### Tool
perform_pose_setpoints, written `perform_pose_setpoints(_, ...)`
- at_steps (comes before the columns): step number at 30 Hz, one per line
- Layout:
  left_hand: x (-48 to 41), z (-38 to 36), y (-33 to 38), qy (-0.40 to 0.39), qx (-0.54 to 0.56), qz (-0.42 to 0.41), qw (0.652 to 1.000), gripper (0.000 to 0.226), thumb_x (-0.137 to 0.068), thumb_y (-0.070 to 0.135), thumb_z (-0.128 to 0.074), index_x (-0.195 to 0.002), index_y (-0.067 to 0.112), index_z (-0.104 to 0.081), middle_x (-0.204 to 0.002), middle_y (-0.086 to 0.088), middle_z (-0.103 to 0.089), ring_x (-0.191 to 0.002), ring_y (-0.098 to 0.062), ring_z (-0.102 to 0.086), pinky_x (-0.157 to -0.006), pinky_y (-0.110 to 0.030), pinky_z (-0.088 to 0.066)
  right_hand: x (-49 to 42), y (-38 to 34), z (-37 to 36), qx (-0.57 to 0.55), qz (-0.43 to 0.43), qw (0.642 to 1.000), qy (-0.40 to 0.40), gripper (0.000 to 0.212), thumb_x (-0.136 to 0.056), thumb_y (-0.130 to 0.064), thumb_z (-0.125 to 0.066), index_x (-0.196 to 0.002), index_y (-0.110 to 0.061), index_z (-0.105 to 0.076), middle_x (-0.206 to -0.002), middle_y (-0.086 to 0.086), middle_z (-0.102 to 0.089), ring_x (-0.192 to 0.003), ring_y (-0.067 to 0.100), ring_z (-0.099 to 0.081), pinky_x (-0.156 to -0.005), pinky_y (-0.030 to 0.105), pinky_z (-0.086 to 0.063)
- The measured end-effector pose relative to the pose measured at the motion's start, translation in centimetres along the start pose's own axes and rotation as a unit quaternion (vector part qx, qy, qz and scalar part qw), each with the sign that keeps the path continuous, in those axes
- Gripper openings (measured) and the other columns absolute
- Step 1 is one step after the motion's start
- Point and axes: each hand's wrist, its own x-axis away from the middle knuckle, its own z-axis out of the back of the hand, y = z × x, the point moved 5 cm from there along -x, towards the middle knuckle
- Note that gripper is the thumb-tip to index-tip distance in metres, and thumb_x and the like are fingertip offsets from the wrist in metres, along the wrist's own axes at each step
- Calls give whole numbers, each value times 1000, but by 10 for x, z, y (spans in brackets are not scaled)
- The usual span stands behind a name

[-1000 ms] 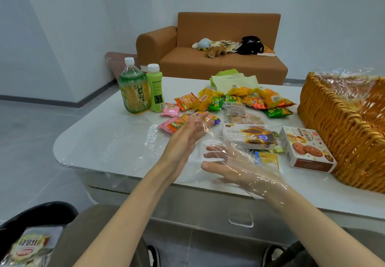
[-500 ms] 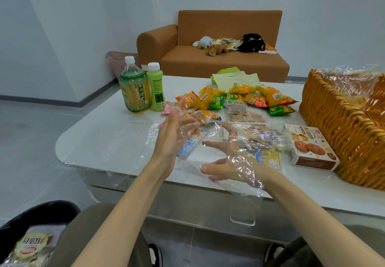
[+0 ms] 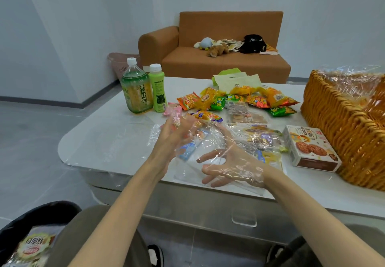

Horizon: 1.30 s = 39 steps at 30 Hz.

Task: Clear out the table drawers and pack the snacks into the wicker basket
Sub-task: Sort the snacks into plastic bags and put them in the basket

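Small snack packets (image 3: 210, 99) in orange, yellow and green lie scattered across the middle of the white table (image 3: 108, 139). A biscuit box (image 3: 310, 147) lies next to the wicker basket (image 3: 333, 120) at the right, which is lined with clear film. My right hand (image 3: 231, 166) hovers over the table's near edge inside a clear plastic glove, fingers spread and curled. My left hand (image 3: 173, 137) is raised beside it, fingers straight, partly inside a second clear glove. Film stretches between both hands; whether the right fingers pinch it is unclear.
A tea bottle (image 3: 137, 93) and a green bottle (image 3: 158, 91) stand at the table's back left. A drawer handle (image 3: 243, 220) shows under the near edge. A black bin (image 3: 31, 214) with a snack bag stands at my lower left. A brown sofa (image 3: 218, 62) is behind.
My left hand lifted off the table and turned upright, sliding into a clear glove. My gloved right hand curled its fingers and stayed near the front edge.
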Motion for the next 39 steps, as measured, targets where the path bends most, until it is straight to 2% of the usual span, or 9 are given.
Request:
perform_pose_setpoints(2,0,1,-5,19,-2,5,1000,72,-74,63,-66,-136,32,-47,-117,0,-68,-100,-14,-68,-98,-40,-47,-13,17,-2,102,16,991,-82,109,-83,-13,-73,-144,-44,13,-117,12,-64,-79,28,-73,-78,43,-59)
perform_pose_setpoints(4,-2,2,-8,36,3,2,999,45,-89,57,-54,-130,38,-54,-120,-3,-66,-106,-16,-65,-100,-38,-45,-21,20,1,120,24,990,-72,107,-82,-18,-74,-146,-39,9,-112,14,-66,-86,33,-71,-77,42,-59)
perform_pose_setpoints(10,-3,11,-10,95,23,-14,995,54,-91,67,-34,-135,39,-47,-126,5,-63,-114,-12,-60,-101,-38,-41,-30,22,-8,71,49,992,-94,119,-76,-20,-76,-142,-49,19,-111,8,-63,-88,32,-71,-79,43,-59)
perform_pose_setpoints(14,-7,19,-10,90,44,-2,995,37,-101,50,-24,-127,37,-46,-106,2,-73,-97,-17,-69,-95,-41,-40,-28,13,-8,132,92,985,-62,80,-77,-24,-76,-145,-20,-34,-146,-12,-33,-88,15,-71,-77,28,-59)
perform_pose_setpoints(16,-11,29,-14,95,60,19,993,33,-102,49,-22,-125,37,-44,-110,-1,-71,-107,-23,-64,-101,-47,-34,-30,5,-7,151,96,983,-40,78,-80,-25,-75,-145,-20,-31,-139,-8,-46,-85,8,-71,-72,14,-54)
perform_pose_setpoints(19,-15,53,-16,111,92,39,989,45,-102,49,-25,-143,32,-31,-125,-5,-64,-116,-28,-59,-91,-46,-39,-38,-5,-3,131,160,978,-22,93,-77,-23,-78,-139,-49,-15,-123,7,-59,-86,20,-72,-82,30,-58)
perform_pose_setpoints(29,-11,144,0,230,88,26,969,36,-101,46,-33,-134,34,-40,-113,-10,-68,-100,-28,-65,-95,-51,-48,-78,-35,42,98,251,937,223,29,-87,-6,-64,-107,-26,-56,-101,-7,-67,-93,12,-66,-82,34,-55)
perform_pose_setpoints(34,-13,169,1,263,75,35,961,36,-99,48,-38,-133,35,-41,-108,-8,-69,-98,-29,-66,-93,-50,-50,-139,-23,38,153,169,939,257,20,-94,-12,-57,-114,-16,-56,-109,-1,-60,-99,14,-58,-72,20,-49)
perform_pose_setpoints(39,-22,181,-1,266,78,48,960,39,-98,51,-39,-134,33,-38,-104,-6,-71,-96,-28,-68,-92,-49,-51,-198,23,19,229,75,951,192,30,-99,-27,-49,-125,-14,-54,-114,-2,-62,-110,18,-56,-94,35,-47)
